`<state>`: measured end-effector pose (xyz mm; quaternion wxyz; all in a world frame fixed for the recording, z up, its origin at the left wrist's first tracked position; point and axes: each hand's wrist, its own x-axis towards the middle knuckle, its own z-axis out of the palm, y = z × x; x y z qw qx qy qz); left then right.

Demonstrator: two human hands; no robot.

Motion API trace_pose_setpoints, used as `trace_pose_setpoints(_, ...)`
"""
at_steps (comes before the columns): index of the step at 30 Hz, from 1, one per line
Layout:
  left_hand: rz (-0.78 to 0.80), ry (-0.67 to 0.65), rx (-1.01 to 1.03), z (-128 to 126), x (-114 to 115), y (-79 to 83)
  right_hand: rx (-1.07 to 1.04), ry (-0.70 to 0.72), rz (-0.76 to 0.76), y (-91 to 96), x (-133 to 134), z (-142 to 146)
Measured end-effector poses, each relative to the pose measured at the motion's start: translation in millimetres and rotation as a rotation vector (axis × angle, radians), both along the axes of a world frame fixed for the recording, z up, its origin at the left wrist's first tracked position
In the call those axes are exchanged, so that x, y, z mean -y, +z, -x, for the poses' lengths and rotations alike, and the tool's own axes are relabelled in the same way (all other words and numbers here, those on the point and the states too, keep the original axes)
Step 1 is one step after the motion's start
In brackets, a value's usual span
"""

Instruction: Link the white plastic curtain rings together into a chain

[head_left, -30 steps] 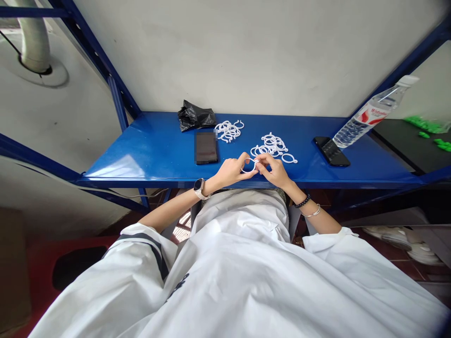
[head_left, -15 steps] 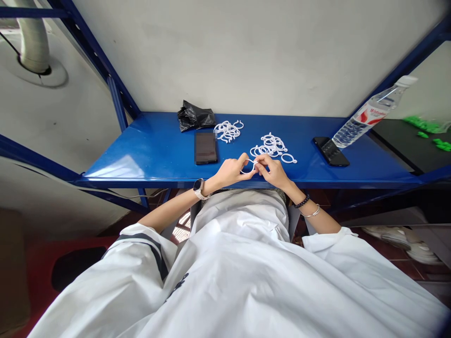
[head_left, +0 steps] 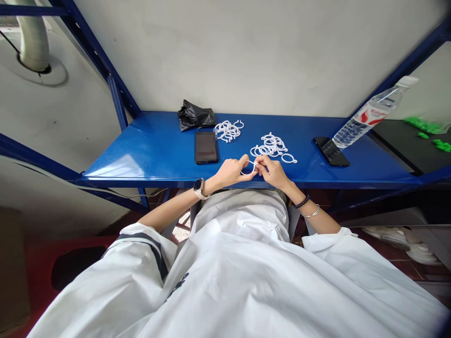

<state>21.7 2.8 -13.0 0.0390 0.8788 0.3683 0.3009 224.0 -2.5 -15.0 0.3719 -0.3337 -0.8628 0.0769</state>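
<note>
My left hand [head_left: 230, 172] and my right hand [head_left: 274, 172] meet over the front edge of the blue shelf [head_left: 155, 150]. Together they pinch one white plastic ring [head_left: 248, 168], the fingers of both closed on it. Just beyond my hands lies a pile of white rings [head_left: 270, 145]. A second, smaller pile of white rings [head_left: 228, 130] sits further back. A watch is on my left wrist and bracelets are on my right.
A dark phone [head_left: 206, 147] lies left of my hands, a crumpled black bag [head_left: 195, 116] behind it. Another phone [head_left: 331, 151] and a tilted water bottle [head_left: 371, 112] are at the right. Green parts [head_left: 428, 129] lie on a dark surface far right.
My hands have stayed in the same place; the fingers have drawn slightly closer on the ring. Everything else is unmoved.
</note>
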Motion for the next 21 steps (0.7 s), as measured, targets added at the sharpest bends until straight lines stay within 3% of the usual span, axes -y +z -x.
trace_pose_setpoints(21, -0.029, 0.010, -0.007, -0.8, 0.4, -1.0, 0.015, 0.015, 0.035, 3.3, 2.5, 1.0)
